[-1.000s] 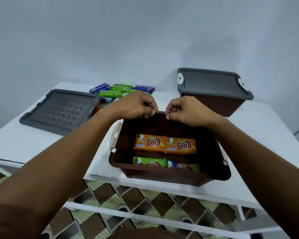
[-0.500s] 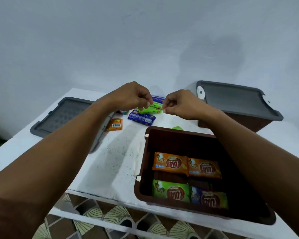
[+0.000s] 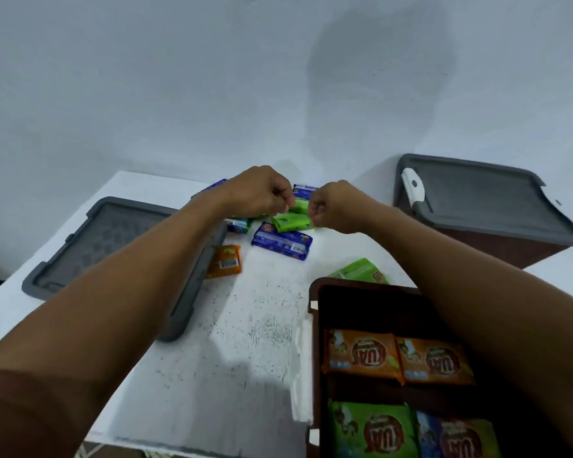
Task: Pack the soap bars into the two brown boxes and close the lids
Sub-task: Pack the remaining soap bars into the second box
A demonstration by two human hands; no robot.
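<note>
**A:** Entry one, the hands?

**B:** Left hand [image 3: 262,193]: forearm stretched to the far middle of the white table [image 3: 239,342], knuckles up, fingers curled, pinching the left end of the held green soap bar [image 3: 291,221]. Right hand [image 3: 336,206]: just beside it in the same pose, pinching the right end.

**A:** Loose stock?

**B:** Blue soap bar [image 3: 282,241], just near of the held one. Orange soap bar [image 3: 225,261], to its left, touching the loose grey lid [image 3: 113,239]. Spare green soap bar [image 3: 361,271], against the far rim of the open brown box [image 3: 315,358].

**A:** Box contents?

**B:** Two orange packs [image 3: 361,353] in the far row. One green pack [image 3: 371,431] and one blue pack [image 3: 457,438] in the near row.

**A:** Second box?

**B:** Closed brown box [image 3: 497,239], far right, with its grey cover [image 3: 483,196] on.
</note>
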